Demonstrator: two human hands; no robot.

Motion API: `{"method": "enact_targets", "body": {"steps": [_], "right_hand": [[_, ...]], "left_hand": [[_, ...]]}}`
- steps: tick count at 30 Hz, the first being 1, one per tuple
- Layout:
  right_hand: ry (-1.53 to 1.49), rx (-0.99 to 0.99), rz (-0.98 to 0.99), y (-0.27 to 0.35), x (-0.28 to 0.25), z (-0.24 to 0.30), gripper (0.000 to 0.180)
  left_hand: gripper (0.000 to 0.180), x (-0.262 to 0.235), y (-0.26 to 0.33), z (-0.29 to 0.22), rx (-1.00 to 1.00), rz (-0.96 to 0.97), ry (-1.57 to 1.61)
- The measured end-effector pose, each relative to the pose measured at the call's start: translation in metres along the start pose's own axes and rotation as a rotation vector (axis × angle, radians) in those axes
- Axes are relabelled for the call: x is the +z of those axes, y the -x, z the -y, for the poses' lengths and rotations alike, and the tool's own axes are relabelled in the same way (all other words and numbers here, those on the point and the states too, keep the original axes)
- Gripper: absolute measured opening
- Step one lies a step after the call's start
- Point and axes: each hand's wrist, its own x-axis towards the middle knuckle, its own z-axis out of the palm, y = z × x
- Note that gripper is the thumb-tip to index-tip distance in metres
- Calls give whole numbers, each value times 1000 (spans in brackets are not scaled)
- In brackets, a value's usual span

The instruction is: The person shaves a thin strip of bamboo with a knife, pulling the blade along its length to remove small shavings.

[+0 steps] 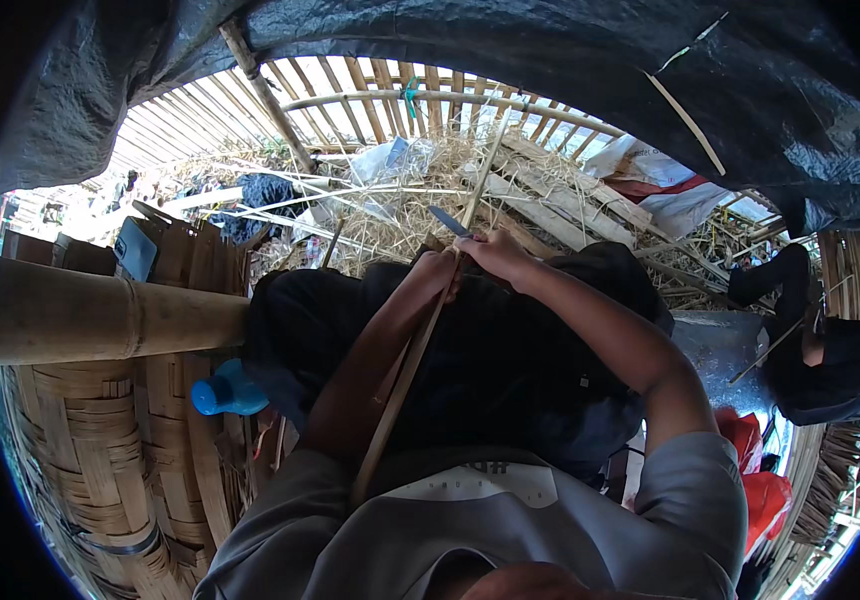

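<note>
A long, narrow bamboo strip (390, 420) runs from my chest, between my forearms, up and away past my hands. My left hand (436, 271) is closed around the strip above my lap. Just beside it, to the right, my right hand (496, 256) is closed on a knife (449, 221), whose grey blade points up and to the left, close to the strip. The knife's handle is hidden in the fingers. Dark cloth (530, 350) covers my legs beneath both hands.
A thick bamboo pole (130, 310) reaches my left knee, above woven bamboo (90, 430). A blue bottle (230, 390) lies beside it. Shavings and split bamboo (540, 200) pile ahead. Dark sheeting (550, 40) hangs overhead. Another person (830, 370) sits at right, near red plastic (765, 500).
</note>
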Motion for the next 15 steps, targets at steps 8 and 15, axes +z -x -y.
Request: {"method": "enact_targets", "body": {"steps": [8, 15], "right_hand": [[111, -169, -145, -3, 6, 2, 39], [92, -133, -400, -55, -36, -26, 41]], "left_hand": [[30, -11, 13, 5, 130, 93, -170], [30, 11, 16, 0, 65, 316, 30]]}}
